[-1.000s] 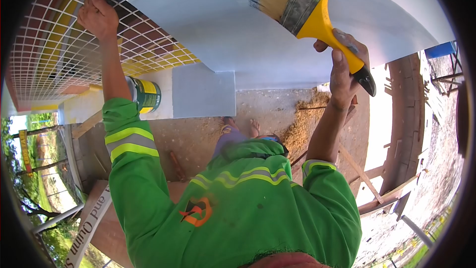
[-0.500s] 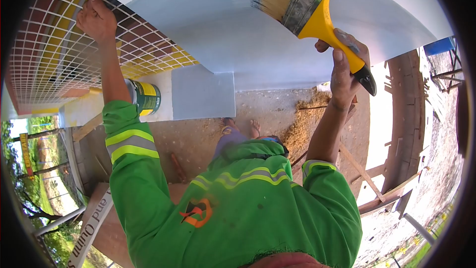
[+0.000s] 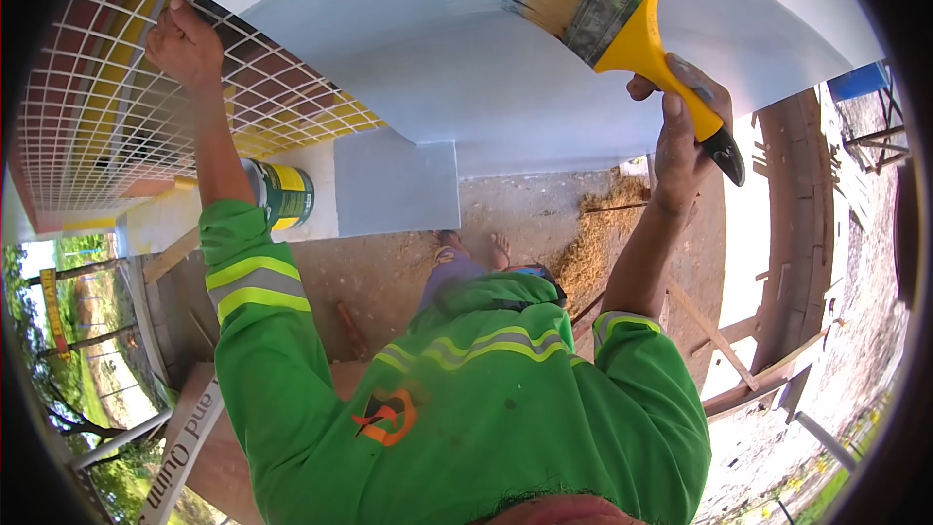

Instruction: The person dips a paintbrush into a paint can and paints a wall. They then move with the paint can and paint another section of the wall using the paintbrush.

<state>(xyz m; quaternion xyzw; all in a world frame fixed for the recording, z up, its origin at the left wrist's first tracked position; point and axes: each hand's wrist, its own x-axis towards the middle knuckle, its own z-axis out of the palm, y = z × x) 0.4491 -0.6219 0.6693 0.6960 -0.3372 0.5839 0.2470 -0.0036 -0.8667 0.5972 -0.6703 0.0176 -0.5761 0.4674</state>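
Note:
My right hand [image 3: 688, 131] is closed round the yellow handle of a wide paintbrush [image 3: 632, 34]. Grey paint marks the tips of its pale bristles, which point up and left against the blue-grey painted wall [image 3: 389, 49]. At upper left, my left hand [image 3: 187, 47] has its fingers curled at a white wire mesh [image 3: 292, 87], seemingly hooked on it; the fingertips are partly hidden. Below that forearm a green and yellow paint can [image 3: 292, 192] stands on a ledge [image 3: 397, 180] painted partly grey.
Sawdust [image 3: 595, 243] lies on the concrete floor [image 3: 525, 199] near my bare feet. Wooden planks [image 3: 714, 335] stand at the right, and a blue object [image 3: 855, 81] is farther off. A lettered strip [image 3: 180, 457] crosses the lower left. Behind the mesh are red and yellow surfaces.
The paintbrush and my right hand have shifted slightly right and down. My left hand has moved a little left and stays at the mesh.

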